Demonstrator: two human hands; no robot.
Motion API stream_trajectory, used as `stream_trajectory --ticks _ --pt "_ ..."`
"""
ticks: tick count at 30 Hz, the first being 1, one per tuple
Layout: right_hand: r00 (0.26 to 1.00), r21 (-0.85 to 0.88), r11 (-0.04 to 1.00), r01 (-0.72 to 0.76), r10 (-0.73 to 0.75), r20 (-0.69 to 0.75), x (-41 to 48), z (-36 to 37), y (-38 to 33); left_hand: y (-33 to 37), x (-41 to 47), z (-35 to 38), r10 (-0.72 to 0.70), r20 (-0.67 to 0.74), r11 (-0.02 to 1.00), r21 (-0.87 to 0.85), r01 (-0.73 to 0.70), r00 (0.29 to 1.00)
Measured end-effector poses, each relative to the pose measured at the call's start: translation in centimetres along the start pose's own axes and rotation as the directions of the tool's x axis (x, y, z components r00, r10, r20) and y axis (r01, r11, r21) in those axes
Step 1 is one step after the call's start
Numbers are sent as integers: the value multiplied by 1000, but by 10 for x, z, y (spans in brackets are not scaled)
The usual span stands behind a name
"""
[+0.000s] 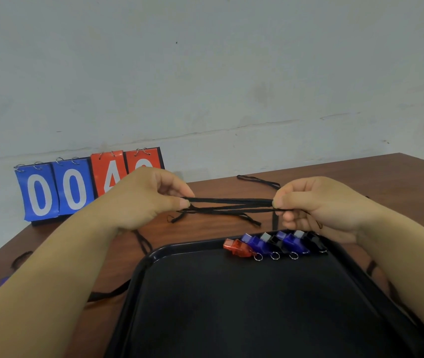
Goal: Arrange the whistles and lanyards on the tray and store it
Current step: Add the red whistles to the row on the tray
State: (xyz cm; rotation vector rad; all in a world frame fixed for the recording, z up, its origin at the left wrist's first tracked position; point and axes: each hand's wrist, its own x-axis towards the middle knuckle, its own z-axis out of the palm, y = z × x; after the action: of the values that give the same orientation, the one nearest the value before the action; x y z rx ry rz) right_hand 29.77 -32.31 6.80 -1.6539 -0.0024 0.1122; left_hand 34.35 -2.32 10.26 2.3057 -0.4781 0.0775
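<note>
Left hand (151,200) and right hand (306,205) each pinch the folded lanyard (231,205) taut. Advise keeping strands level, then laying it flat on the tray (205,306) below the whistles (270,245).

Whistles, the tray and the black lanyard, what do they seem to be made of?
Whistles: likely hard plastic; the red and blue ones look translucent and glossy, with small shiny metal-looking rings.
Tray: probably moulded plastic, dark, with a sheen on its rim.
Lanyard: seemingly flat woven cord, matte, sagging where loose.
</note>
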Motion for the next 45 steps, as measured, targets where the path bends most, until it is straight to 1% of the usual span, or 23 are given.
stream_trajectory --ticks 4,7,8,10,12,14,17,20,25,28,31,37,41,45 --pt "1000 1 1000 -7 7 -15 2 -2 2 1 -1 -2 -11 -21 1000 13 12 1000" --pt "999 -33 999 11 -12 -29 3 -5 3 2 -3 -3 -16 7 999 41 15 1000" --pt "999 -86 996 28 -31 -37 2 -6 2 3 -4 -3 -16 30 998 64 14 999" --pt "995 -287 954 83 -97 -36 -2 -8 0 4 -5 -2 -23 76 997 80 17 997" --pt "985 -506 848 158 -173 18 -7 -10 -4 4 -8 -2 -43 104 995 89 33 994" --pt "974 -606 765 219 -210 86 -10 -12 -6 2 -15 -1 -68 129 993 105 55 989" --pt "967 -618 745 253 -210 143 -14 -15 -9 -4 -31 1 -114 188 992 72 102 976" --pt "970 -654 718 239 -146 194 -20 -12 -10 -4 -45 4 -138 226 989 78 123 964" --pt "959 -742 617 262 -83 269 -41 -5 -8 0 -70 8 -148 292 982 158 105 945" --pt "943 -787 551 280 -2 334 -69 1 1 3 -95 14 -147 348 975 209 77 926" --pt "927 -803 529 275 77 368 -94 4 15 3 -122 25 -143 411 963 266 32 900" --pt "914 -815 498 296 99 393 -122 12 27 0 -159 40 -123 409 955 297 -5 904" --pt "895 -829 468 307 156 419 -130 16 25 1 -170 40 -96 423 949 313 -46 901" --pt "875 -842 432 323 203 440 -132 20 23 1 -174 39 -92 453 957 288 -47 887"
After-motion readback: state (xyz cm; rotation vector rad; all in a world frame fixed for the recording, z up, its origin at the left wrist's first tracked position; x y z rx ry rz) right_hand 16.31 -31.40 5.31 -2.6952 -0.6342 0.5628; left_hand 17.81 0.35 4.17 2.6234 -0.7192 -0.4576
